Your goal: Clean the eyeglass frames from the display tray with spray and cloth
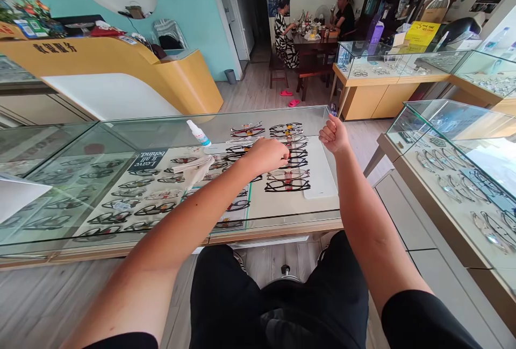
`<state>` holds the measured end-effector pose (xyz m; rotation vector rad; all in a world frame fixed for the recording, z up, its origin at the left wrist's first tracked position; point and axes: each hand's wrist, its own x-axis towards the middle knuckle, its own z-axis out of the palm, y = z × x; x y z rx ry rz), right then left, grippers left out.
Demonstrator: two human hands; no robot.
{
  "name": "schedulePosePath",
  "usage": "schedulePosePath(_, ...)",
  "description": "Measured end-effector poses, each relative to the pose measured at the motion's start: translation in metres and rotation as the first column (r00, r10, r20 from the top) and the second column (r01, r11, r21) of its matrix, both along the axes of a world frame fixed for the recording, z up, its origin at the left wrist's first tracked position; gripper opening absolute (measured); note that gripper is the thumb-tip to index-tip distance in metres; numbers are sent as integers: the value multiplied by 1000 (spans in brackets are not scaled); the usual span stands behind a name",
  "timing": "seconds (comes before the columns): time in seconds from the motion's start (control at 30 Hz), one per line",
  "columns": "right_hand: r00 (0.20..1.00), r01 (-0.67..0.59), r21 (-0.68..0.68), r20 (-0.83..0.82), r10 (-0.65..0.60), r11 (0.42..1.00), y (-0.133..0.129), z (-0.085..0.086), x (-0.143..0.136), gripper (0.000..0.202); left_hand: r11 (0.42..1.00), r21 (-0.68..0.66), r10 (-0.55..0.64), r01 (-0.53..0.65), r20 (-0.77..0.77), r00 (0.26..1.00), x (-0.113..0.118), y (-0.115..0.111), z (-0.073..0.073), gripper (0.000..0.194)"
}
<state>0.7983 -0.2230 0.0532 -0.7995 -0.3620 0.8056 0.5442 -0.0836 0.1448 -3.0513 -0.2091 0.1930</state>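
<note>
1 left hand point(268, 154) over eyeglasses point(296, 163); right fist point(334, 133).

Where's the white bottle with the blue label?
In the head view, the white bottle is on the glass counter, left of the left hand, just beyond the pale cloth.

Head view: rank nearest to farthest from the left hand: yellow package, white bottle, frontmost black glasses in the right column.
1. Black glasses: slightly right, closer to the camera.
2. White bottle: off to the left.
3. Yellow package: far right, across the room.
</note>
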Motion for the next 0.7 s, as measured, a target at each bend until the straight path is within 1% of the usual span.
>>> schedulePosePath(0.13,1000,-14,18,-5,14,1000,-1,0,-1,76,999,-22,-27,27,11,1000,9,5,-13,26)
schedulePosePath(0.23,1000,-8,16,17,7,1000,-2,0,-3,79,998,-42,-44,45,11,999,13,7,-22,25)
schedulePosePath(0.37,998,-8,7,59,8,1000,-2,1,-4,81,996,-75,-46,49,36,998,15,11,-29,23)
schedulePosePath(0.47,997,26,-11,71,-25,1000,-2,3,-4,81,990,-125,-59,67,63,996,10,11,-25,21)
schedulePosePath(0.57,990,126,-33,69,-124,991,-2,4,-5,82,966,-234,-72,106,149,986,-1,11,-13,21)
schedulePosePath(0.63,973,214,-60,107,-207,975,-1,5,-6,81,922,-363,-39,137,265,964,-13,14,-3,23)
schedulePosePath(0.7,943,299,-95,178,-280,949,1,6,-10,79,852,-487,24,190,400,916,-25,22,3,28)
